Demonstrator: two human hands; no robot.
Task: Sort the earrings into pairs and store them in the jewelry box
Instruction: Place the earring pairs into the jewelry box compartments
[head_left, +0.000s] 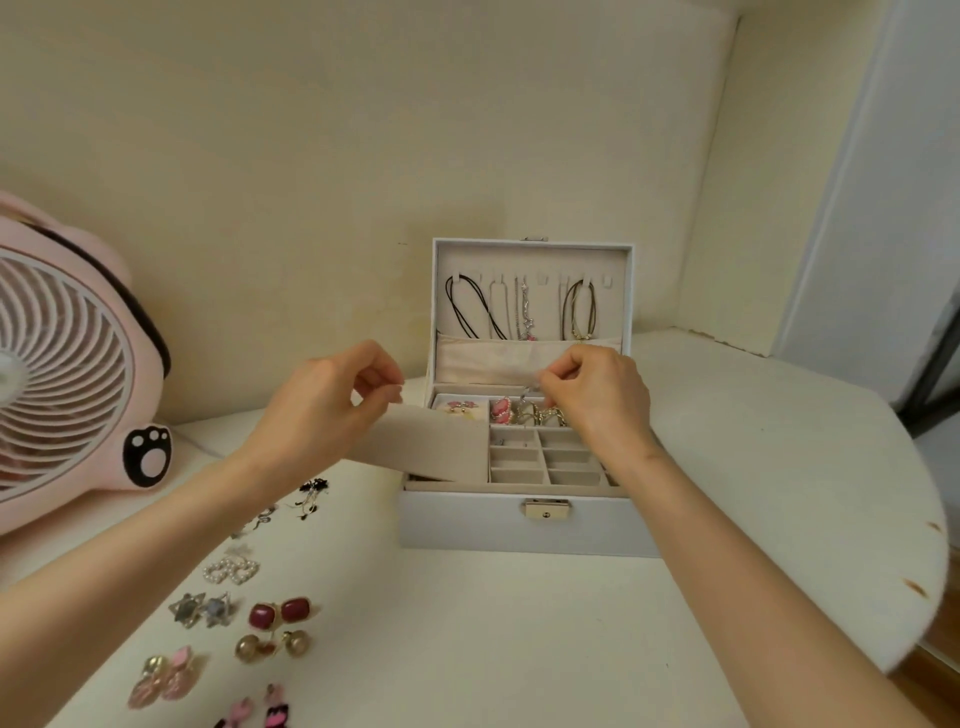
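Right hand (592, 395) pinches a small, blurry earring (525, 395) over the open jewelry box (519, 525). Left hand (332, 400) grips a beige pad (426, 447). The earring is likely light, stiff and snag-prone; hold it by the post.

A person's two arms fill the lower frame, the left forearm (130, 561) entering from 8 o'clock and the right forearm (753, 571) from 5 o'clock. Both are bare from the picture's edge to the wrist. The left hand (322, 410) and right hand (597, 400) are bare too. The fingernails look short and natural, though they are too small to judge closely.
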